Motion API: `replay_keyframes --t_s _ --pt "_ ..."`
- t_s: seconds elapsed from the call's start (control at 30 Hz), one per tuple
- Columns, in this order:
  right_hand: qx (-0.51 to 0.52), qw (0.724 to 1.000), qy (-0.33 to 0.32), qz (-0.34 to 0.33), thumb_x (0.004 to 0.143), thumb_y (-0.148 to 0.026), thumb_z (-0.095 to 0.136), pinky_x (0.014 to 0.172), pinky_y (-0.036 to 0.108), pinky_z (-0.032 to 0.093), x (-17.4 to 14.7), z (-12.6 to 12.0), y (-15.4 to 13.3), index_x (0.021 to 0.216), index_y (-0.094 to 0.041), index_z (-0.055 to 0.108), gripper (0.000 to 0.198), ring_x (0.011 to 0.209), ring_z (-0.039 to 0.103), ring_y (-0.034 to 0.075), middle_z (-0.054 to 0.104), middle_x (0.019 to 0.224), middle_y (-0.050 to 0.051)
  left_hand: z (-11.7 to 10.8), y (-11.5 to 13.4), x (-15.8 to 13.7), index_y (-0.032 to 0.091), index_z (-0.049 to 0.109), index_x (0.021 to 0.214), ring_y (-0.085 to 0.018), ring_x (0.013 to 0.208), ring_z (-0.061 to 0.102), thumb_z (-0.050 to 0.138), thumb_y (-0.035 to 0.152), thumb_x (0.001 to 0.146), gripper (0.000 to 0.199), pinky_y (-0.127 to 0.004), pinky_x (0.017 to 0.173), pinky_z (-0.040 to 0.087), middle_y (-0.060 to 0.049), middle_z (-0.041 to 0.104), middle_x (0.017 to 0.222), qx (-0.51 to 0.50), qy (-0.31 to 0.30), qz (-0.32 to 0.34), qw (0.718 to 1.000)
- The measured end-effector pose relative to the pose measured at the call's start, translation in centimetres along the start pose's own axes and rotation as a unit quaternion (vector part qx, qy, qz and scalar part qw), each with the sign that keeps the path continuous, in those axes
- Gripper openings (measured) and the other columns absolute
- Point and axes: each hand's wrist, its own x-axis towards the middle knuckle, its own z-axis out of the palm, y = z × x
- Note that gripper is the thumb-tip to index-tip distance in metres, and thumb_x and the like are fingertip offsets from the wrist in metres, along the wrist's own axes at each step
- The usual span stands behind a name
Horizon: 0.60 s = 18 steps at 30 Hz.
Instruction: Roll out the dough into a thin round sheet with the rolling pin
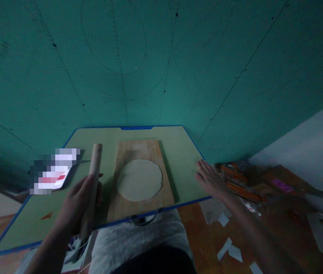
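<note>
My left hand (pixel 78 201) is wrapped round a wooden rolling pin (pixel 95 161), held lengthwise over the left part of the table, its far end pointing at the wall. To its right lies a wooden board (pixel 138 147) bearing a thin, flat round of pale dough (pixel 139 180) with a slightly uneven right edge. At the table's right edge is my right hand (pixel 211 179), fingers stretched out and nothing in them. Whether its palm touches the tabletop I cannot tell.
A light table (pixel 175 152) with a blue rim stands against a green wall (pixel 150 76). A phone-like device (pixel 64 173), partly blurred, sits at its left. Cardboard boxes (pixel 281 179) and paper scraps (pixel 235 253) lie on the floor to the right.
</note>
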Motion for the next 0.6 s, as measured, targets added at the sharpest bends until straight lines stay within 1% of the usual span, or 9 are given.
replay_keyframes --t_s 0.07,0.13,0.2,0.27,0.33,0.37,0.43,0.5,0.6 --pt "-0.026 0.996 0.03 0.076 0.102 -0.038 0.032 0.118 0.061 0.028 -0.1 -0.2 2.1 0.147 -0.004 0.047 0.058 0.147 0.035 0.036 0.044 0.154 0.024 0.0 -0.2 0.1 0.018 0.066 0.098 -0.016 0.047 0.053 0.065 0.066 0.073 0.054 -0.025 0.041 0.042 0.002 0.06 0.058 -0.014 -0.006 0.001 1.0" --pt "-0.018 0.995 0.071 0.074 0.102 -0.037 0.033 0.119 0.057 0.029 0.2 -0.2 1.3 0.147 -0.003 0.046 0.058 0.148 0.033 0.035 0.04 0.156 0.025 0.1 -0.3 0.1 0.018 0.065 0.097 -0.015 0.047 0.053 0.066 0.065 0.073 0.053 -0.025 0.042 0.043 0.002 0.06 0.059 -0.023 -0.013 0.004 1.0" --pt "0.03 0.996 0.076 -0.034 0.103 -0.035 0.032 0.121 0.049 0.03 1.2 0.1 -2.2 0.151 -0.007 0.043 0.056 0.151 0.029 0.029 0.035 0.161 0.019 0.1 -0.3 0.1 0.019 0.065 0.095 -0.015 0.047 0.053 0.066 0.067 0.072 0.054 -0.024 0.042 0.043 0.002 0.059 0.058 -0.02 -0.019 0.009 1.0" --pt "0.078 0.985 0.062 -0.139 0.103 -0.031 0.031 0.123 0.046 0.029 2.8 0.5 -6.5 0.154 -0.009 0.037 0.056 0.152 0.026 0.025 0.032 0.163 0.015 0.1 -0.2 0.0 0.019 0.065 0.095 -0.016 0.048 0.054 0.066 0.069 0.071 0.055 -0.024 0.042 0.043 0.002 0.059 0.057 -0.015 -0.022 0.009 1.0" --pt "0.103 0.975 0.041 -0.193 0.102 -0.026 0.029 0.124 0.046 0.027 4.8 0.9 -9.5 0.155 -0.008 0.036 0.056 0.152 0.026 0.024 0.033 0.163 0.015 -0.1 -0.1 -0.1 0.019 0.065 0.097 -0.016 0.048 0.054 0.067 0.068 0.07 0.056 -0.024 0.041 0.044 0.002 0.06 0.058 -0.023 -0.018 -0.002 1.0" --pt "0.106 0.973 0.028 -0.205 0.102 -0.026 0.029 0.124 0.046 0.026 5.8 0.9 -10.0 0.155 -0.009 0.036 0.055 0.152 0.028 0.024 0.034 0.162 0.015 -0.2 0.0 -0.2 0.019 0.066 0.098 -0.016 0.048 0.055 0.068 0.066 0.069 0.055 -0.025 0.041 0.044 0.002 0.061 0.06 -0.03 -0.013 -0.009 0.999" --pt "0.096 0.975 0.008 -0.198 0.103 -0.033 0.033 0.124 0.049 0.025 7.0 0.9 -8.6 0.154 -0.012 0.038 0.055 0.151 0.029 0.025 0.036 0.161 0.015 -0.3 0.1 -0.2 0.019 0.066 0.099 -0.016 0.048 0.055 0.069 0.063 0.069 0.053 -0.025 0.042 0.044 0.002 0.062 0.062 -0.043 -0.002 -0.02 0.999" --pt "0.071 0.986 0.009 -0.151 0.102 -0.043 0.041 0.122 0.049 0.026 7.0 0.5 -4.9 0.154 -0.017 0.041 0.057 0.15 0.03 0.026 0.038 0.161 0.014 -0.4 0.1 -0.1 0.019 0.066 0.099 -0.016 0.049 0.056 0.07 0.061 0.07 0.052 -0.025 0.043 0.045 0.002 0.062 0.063 -0.05 -0.001 -0.019 0.999" --pt "0.019 0.997 0.074 -0.025 0.102 -0.043 0.048 0.112 0.045 0.042 5.3 -0.9 1.5 0.141 -0.023 0.056 0.043 0.137 0.049 0.026 0.054 0.149 0.011 -0.2 -0.1 -0.1 0.018 0.066 0.098 -0.017 0.048 0.056 0.068 0.065 0.07 0.055 -0.026 0.043 0.045 0.002 0.061 0.059 -0.047 -0.018 -0.003 0.999"
